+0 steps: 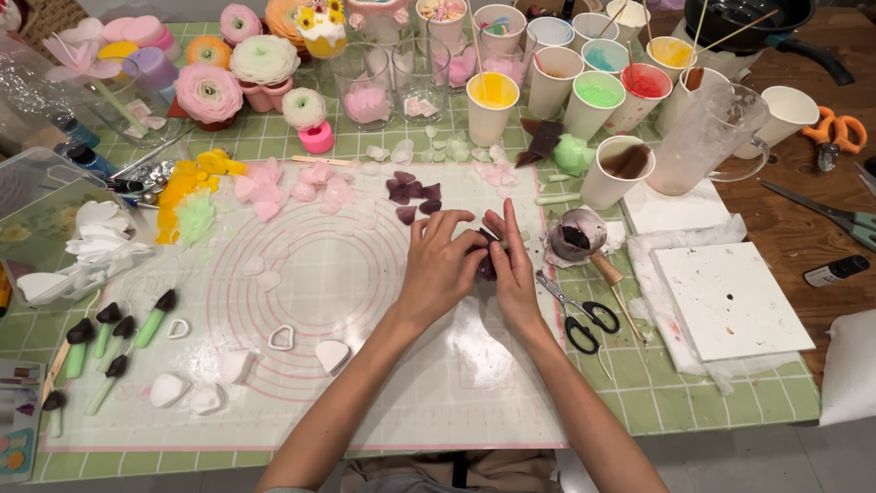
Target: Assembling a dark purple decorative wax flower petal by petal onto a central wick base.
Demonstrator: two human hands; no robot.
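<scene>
Two bare hands meet at the middle of a crowded craft worktop [730, 402] covered with a green checked cloth. Largest on it is a translucent white silicone mat [365, 365] printed with pink concentric circles, spread under the hands. To the right lies a square white board [730, 299] on crumpled white tissue. Along the far edge stands a cluster of paper cups [584, 91] holding yellow, green, red and teal colour, with a clear plastic measuring jug [707, 137] to their right. At far left sit finished flower shapes [210, 91] in pink, cream and orange.

The left hand [438, 269] and the right hand [513, 274] press together, fingers closed around a small dark purple flower piece [486, 265] held between them just above the mat's centre; how each fingertip grips it is mostly hidden. Just beyond the hands lie loose dark purple petals [412, 194], and left of those, pale pink petals [274, 187] and yellow petals [187, 183].

Just right of the right hand are black-handled scissors [579, 315] and a small glass cup of dark dye [577, 236]. Near left, green-handled sponge daubers [114, 342] lie in a loose row, with a heart-shaped cutter [282, 338] and white heart pieces [333, 354] between them and the person's forearms.
</scene>
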